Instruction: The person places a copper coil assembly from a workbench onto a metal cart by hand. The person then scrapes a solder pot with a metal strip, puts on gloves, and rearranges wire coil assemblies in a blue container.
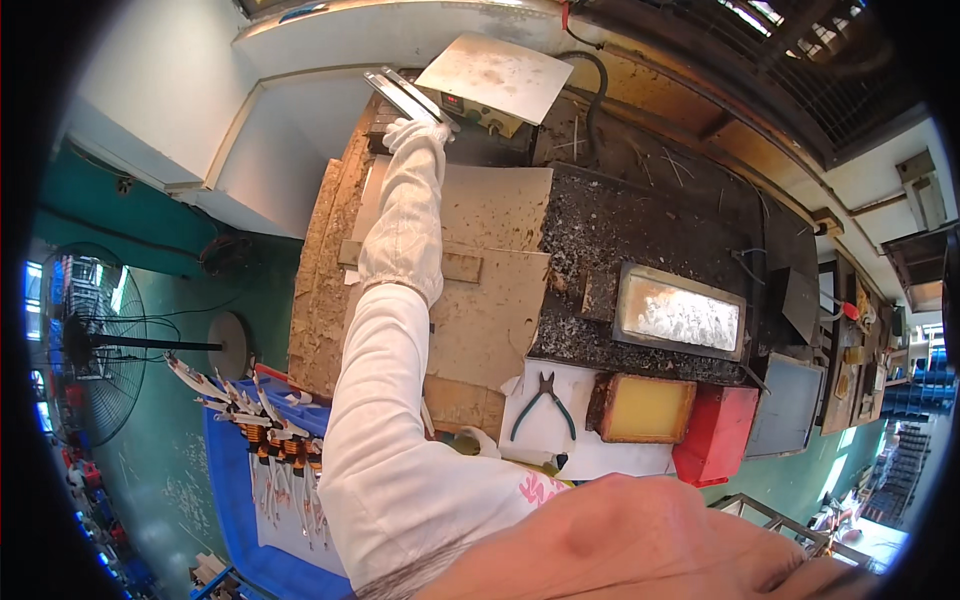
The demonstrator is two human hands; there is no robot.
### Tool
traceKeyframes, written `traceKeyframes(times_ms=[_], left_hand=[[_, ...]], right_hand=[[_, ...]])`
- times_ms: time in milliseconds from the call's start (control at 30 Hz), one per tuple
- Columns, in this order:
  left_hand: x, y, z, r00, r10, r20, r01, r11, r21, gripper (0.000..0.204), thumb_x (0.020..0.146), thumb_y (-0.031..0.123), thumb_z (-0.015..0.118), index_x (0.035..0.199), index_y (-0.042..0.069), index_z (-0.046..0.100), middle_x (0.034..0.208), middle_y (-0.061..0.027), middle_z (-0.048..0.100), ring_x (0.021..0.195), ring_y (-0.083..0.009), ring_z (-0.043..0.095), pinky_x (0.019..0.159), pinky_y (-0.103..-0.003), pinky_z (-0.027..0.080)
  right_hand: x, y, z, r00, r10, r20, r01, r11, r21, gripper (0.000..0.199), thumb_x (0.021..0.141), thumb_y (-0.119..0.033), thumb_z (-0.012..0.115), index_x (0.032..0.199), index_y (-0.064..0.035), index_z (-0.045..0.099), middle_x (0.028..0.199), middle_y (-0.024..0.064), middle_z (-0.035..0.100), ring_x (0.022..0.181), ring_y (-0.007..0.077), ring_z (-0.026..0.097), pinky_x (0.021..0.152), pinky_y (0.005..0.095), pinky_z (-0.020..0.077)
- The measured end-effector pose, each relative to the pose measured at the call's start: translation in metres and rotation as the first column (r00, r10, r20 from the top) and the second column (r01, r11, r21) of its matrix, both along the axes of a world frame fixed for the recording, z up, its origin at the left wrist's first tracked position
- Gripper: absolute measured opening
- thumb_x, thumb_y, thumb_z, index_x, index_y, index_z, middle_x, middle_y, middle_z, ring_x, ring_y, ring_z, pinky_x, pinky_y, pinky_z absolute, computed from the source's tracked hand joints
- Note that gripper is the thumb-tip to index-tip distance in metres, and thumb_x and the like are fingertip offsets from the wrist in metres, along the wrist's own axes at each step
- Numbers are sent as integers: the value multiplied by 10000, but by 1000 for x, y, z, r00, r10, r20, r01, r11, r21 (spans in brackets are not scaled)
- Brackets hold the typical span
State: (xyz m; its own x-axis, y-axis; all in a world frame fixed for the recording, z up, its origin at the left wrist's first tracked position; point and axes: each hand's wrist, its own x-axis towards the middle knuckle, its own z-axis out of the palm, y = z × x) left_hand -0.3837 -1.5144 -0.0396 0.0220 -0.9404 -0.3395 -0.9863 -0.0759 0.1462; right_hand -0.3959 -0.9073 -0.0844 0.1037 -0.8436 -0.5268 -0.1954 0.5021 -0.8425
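My left arm, in a white sleeve and pale cuff, reaches to the far left of the bench. The white-gloved left hand (416,132) is closed around the lower end of slim silver metal bars (398,95), beside a control box (490,125) with knobs and a small display. A bit of white glove (484,441) shows low in front of me, by a rounded olive-coloured object (462,443); it seems to be my right hand, mostly hidden. Just beyond it, pliers (545,405) with green handles lie spread on white paper.
A framed solder pot (680,312) with a shiny surface sits in the dark bench. Near it are a yellow-filled tray (645,408), a red container (715,430) and a grey tray (788,405). At left stand a blue bin (235,500) with wired parts (275,440) and a fan (85,340).
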Motion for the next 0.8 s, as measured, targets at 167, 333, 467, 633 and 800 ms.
traceKeyframes(times_ms=[167,333,467,633,800], left_hand=[[-4,-13,-25,965,216,-150,-213,976,32,768,788,602,656,1341,80,546,1365,-160,440,1281,-312,396,1025,-414,418],[40,-41,-64,841,198,-504,-162,980,114,572,867,500,568,1248,78,625,1252,-148,611,1114,-257,584,925,-379,472],[52,-42,-64,374,388,-843,-264,915,304,367,880,300,467,1090,39,617,881,-160,665,733,-284,654,634,-483,501],[84,-50,-43,120,284,-951,-318,919,234,308,916,241,493,942,-59,557,772,-166,635,595,-255,642,544,-368,584],[122,-33,1,-60,286,-956,-318,903,290,261,944,194,560,987,-59,519,843,-165,603,715,-295,685,655,-408,629]], right_hand=[[-2,-9,-1,1000,-10,-5,10,1000,13,382,902,-348,574,1154,-62,582,1003,225,634,963,401,622,816,412,481],[-1,-13,1,1000,17,-6,-17,1000,-6,382,901,-349,575,1151,-61,583,1004,225,633,966,401,620,818,412,480],[0,-15,4,1000,29,-11,-30,999,-41,382,901,-350,576,1149,-60,583,1005,225,633,969,401,619,819,411,479],[2,-8,7,998,53,-25,-55,994,-98,382,900,-352,577,1145,-59,584,1006,225,632,972,401,618,821,410,478],[4,4,12,994,104,-30,-108,980,-170,382,899,-353,578,1142,-58,584,1007,224,631,975,400,617,823,410,477]])
